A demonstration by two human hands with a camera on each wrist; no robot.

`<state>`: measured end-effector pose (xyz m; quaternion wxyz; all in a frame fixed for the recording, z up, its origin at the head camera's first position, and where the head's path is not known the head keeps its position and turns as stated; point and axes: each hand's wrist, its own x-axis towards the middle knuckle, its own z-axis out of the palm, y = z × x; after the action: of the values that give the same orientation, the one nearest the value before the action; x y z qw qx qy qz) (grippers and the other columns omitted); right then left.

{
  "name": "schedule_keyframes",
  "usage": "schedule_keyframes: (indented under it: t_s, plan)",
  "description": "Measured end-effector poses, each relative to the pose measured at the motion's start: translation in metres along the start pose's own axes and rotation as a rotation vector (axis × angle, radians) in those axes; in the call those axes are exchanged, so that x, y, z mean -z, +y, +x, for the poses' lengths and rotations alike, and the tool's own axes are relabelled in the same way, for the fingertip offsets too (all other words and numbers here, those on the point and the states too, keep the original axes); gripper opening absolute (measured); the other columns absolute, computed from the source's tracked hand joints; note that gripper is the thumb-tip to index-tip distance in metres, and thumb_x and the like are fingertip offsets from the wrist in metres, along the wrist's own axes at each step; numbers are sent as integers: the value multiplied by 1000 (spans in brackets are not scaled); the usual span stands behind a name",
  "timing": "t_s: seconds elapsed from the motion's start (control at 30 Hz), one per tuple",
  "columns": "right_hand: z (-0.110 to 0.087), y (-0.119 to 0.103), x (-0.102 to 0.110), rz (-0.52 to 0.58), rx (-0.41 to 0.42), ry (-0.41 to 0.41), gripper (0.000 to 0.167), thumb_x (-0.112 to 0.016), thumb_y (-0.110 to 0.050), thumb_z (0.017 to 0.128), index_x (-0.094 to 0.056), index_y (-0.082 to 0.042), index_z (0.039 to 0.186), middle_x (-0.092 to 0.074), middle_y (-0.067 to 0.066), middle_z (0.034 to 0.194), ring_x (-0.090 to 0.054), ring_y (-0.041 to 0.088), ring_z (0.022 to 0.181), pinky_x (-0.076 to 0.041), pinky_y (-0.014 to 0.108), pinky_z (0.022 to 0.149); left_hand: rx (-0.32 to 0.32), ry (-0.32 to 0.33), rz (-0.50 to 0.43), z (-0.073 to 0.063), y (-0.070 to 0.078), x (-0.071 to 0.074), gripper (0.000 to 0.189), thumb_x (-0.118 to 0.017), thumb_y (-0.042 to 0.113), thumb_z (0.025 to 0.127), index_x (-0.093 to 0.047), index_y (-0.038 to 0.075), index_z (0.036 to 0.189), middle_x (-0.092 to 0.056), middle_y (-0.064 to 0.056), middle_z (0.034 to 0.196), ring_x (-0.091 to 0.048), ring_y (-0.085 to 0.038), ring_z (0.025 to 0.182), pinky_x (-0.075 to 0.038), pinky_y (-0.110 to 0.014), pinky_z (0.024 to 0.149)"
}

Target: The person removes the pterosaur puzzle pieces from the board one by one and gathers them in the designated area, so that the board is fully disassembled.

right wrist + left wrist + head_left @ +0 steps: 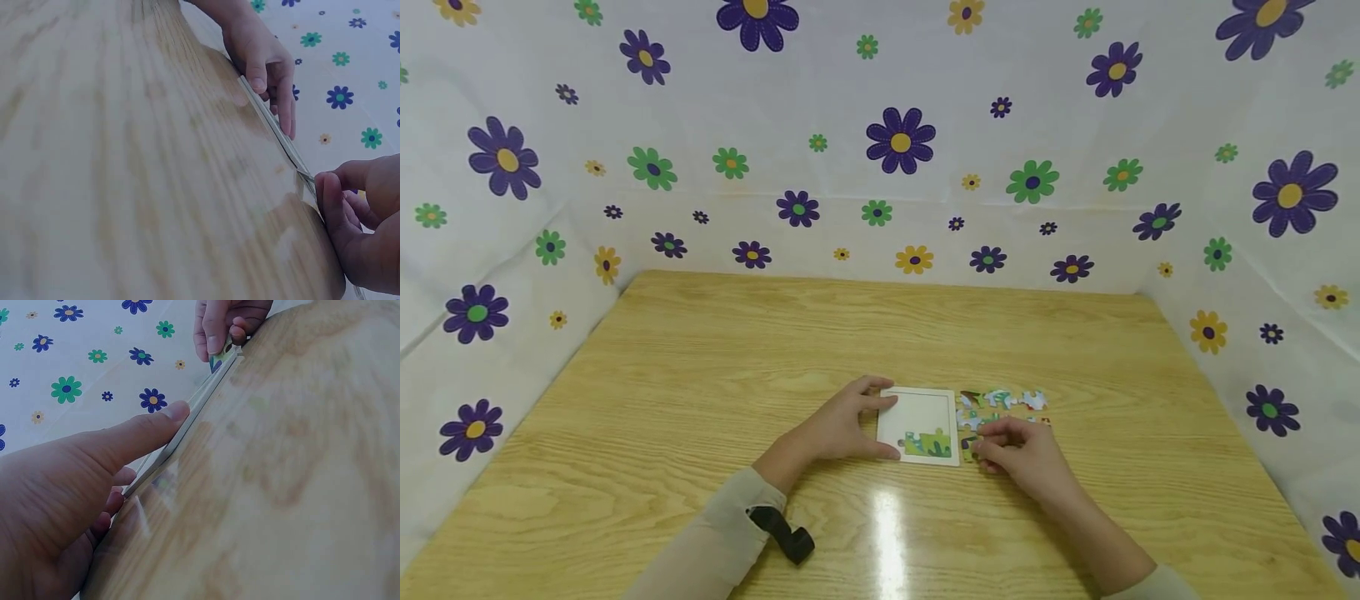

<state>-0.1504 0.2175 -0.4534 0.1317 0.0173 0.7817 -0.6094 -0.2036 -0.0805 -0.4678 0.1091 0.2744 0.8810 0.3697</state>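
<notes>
A square white puzzle tray (914,412) lies on the table, seen nearly edge-on in both wrist views. Several joined green pieces (934,443) fill its lower right part. My left hand (842,425) holds the tray's left side, thumb at the near corner and fingers at the far one. Just beyond the right edge, my right hand (1028,458) pinches a green and dark puzzle piece (967,449) between thumb and fingers; its fingers hide part of it. Loose puzzle pieces (1000,398) lie in rows right of the tray, some partly covered by the right hand.
The wooden table (760,350) has a glossy top with a bright reflection near its front. White cloth walls (820,92) printed with flowers stand behind it and at both sides. A black strap (782,533) hangs from the left sleeve (715,529).
</notes>
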Motion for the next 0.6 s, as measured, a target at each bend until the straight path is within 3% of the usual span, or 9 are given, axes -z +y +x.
schedule_keyframes:
  t_s: [0.13, 0.43, 0.6]
  plan:
    - [-1, -1, -4, -46, 24, 33, 27, -73, -6, 89, -67, 10, 111, -67, 12, 85, -70, 14, 70, -60, 26, 67, 2, -5, -2, -1, 2, 2, 87, -89, 42, 73, -53, 8, 144, -36, -1, 157, -34, -28, 148, -36, -47, 117]
    - [-9, -10, -17, -409, 113, 176, 22, -80, -7, 83, -70, 0, 101, -58, 6, 82, -61, 10, 60, -52, 21, 53, -8, -4, 17, 0, 0, 1, 88, -89, 44, 73, -53, 8, 145, -36, -1, 157, -33, -28, 148, -36, -47, 117]
    - [-6, -16, -25, -436, 142, 189, 19, -79, -7, 83, -71, -3, 100, -62, 8, 89, -57, 7, 57, -47, 20, 50, -11, 1, 14, 0, 0, -1, 88, -89, 44, 73, -53, 7, 145, -37, -1, 157, -34, -28, 148, -36, -48, 117]
